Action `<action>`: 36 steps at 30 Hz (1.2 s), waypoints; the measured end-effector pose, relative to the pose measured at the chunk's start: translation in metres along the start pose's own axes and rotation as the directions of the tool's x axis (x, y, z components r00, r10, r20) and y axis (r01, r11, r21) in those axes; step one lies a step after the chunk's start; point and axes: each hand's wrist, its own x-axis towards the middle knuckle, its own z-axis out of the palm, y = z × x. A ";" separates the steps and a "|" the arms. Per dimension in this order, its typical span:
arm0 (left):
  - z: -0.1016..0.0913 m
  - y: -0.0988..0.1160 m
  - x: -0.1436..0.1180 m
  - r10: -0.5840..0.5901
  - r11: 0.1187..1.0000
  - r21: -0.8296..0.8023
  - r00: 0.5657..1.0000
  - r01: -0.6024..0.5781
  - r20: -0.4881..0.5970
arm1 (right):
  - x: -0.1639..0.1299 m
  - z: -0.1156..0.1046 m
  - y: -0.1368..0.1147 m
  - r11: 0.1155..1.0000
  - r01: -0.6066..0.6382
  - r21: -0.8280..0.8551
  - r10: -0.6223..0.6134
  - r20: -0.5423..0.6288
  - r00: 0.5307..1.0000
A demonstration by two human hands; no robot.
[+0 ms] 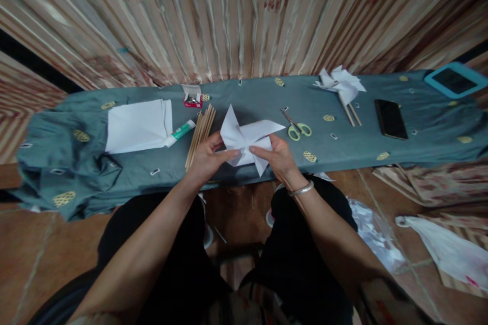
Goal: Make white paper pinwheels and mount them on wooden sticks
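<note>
A white paper pinwheel [247, 134] with pointed blades is held between both hands above the table's near edge. My left hand [209, 155] grips its left side, thumb on the paper near the centre. On the right side my right hand [278, 155] pinches it, thumb also close to the middle; a bracelet circles that wrist. The fingers behind the paper are partly hidden. Just left of my left hand lies a bundle of wooden sticks [201, 129]. Scissors with green handles [295, 126] rest beyond my right hand.
On the cloth-covered table [244, 94] lie white paper sheets [137, 126], a glue tube [181, 133] and a small open red box [192, 98]. Further right are finished pinwheels on sticks [341, 86], a phone [391, 119] and a blue-framed tablet [455, 80]. Plastic bags [375, 233] lie on the floor.
</note>
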 end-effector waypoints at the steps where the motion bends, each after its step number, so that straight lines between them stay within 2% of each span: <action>1: 0.002 0.000 0.000 -0.037 0.999 -0.004 0.998 0.037 0.045 | 0.000 0.000 0.001 1.000 0.004 -0.017 -0.004 0.013 1.000; 4: 0.005 0.003 -0.001 -0.107 0.994 0.008 0.992 0.107 0.067 | 0.000 -0.001 0.003 0.997 0.019 -0.076 -0.016 0.035 0.999; 11: 0.007 0.004 -0.002 -0.139 0.985 0.110 0.990 0.135 0.028 | 0.000 0.000 0.007 0.988 0.056 -0.144 -0.048 0.062 0.997; 16: 0.009 0.002 -0.002 -0.084 0.980 0.171 0.993 0.098 -0.086 | 0.000 0.001 0.008 0.975 0.089 -0.205 -0.074 0.077 0.994; 23: 0.009 0.004 -0.001 -0.060 0.976 0.198 0.988 0.088 -0.139 | -0.003 0.003 0.006 0.946 0.130 -0.298 -0.108 0.087 0.990; 26: 0.009 0.005 -0.004 -0.073 0.982 0.162 0.983 0.101 -0.169 | -0.006 0.007 0.003 0.949 0.126 -0.288 -0.105 0.085 0.991; 29: 0.007 0.005 -0.005 -0.091 0.987 0.113 0.976 0.115 -0.199 | -0.006 0.010 -0.002 0.972 0.108 -0.206 -0.092 0.086 0.992; 31: 0.002 0.005 -0.006 -0.093 0.991 0.070 0.966 0.113 -0.241 | -0.004 0.008 -0.004 0.984 0.108 -0.141 -0.103 0.040 0.994; 33: -0.007 0.007 -0.005 -0.099 0.994 0.012 0.947 0.108 -0.305 | -0.001 0.005 -0.005 0.990 0.103 -0.100 -0.109 -0.060 0.992; 36: -0.028 0.018 -0.004 -0.094 0.994 -0.090 0.897 0.060 -0.432 | 0.007 -0.002 -0.001 0.995 0.068 -0.075 -0.081 -0.194 0.978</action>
